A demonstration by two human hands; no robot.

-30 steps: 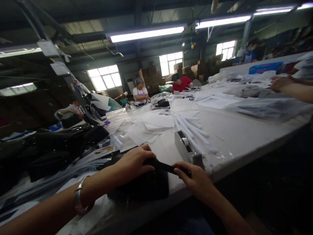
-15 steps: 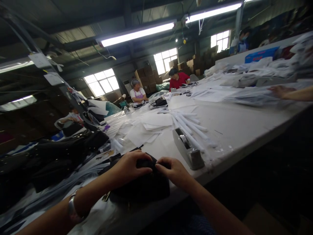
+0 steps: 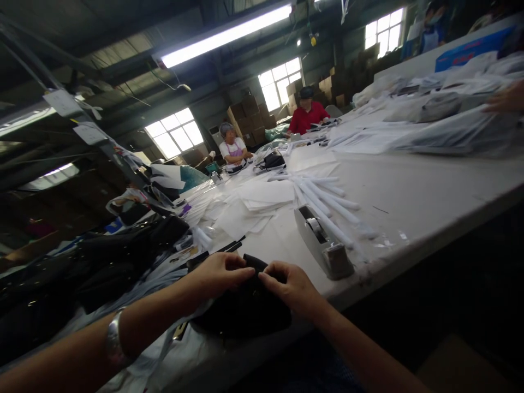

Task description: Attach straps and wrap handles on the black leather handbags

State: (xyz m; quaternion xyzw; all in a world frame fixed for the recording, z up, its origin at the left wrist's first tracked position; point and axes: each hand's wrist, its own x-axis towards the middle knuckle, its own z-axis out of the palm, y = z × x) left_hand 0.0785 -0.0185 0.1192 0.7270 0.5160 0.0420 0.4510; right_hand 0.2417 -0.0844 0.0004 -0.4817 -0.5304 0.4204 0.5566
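A small black bag (image 3: pixel 245 314) lies at the near edge of the long white table (image 3: pixel 409 191). My left hand (image 3: pixel 221 273) is closed on the top of the bag, fingers curled over it. My right hand (image 3: pixel 289 286) pinches the same top edge right beside it, fingertips almost touching the left ones. A silver bracelet (image 3: pixel 112 341) sits on my left wrist. What lies under my fingers is hidden by the dark bag.
A grey tape dispenser (image 3: pixel 325 243) stands just right of my hands. White paper sheets (image 3: pixel 254 199) and rolled white tubes (image 3: pixel 323 199) cover the middle. Black bags (image 3: pixel 102 262) are piled at left. Two people (image 3: pixel 233 150) sit at the far end; another person's hand (image 3: pixel 505 98) is at right.
My right hand has moved left from a stretched black strap to meet my left hand on the bag's top. The view has tilted.
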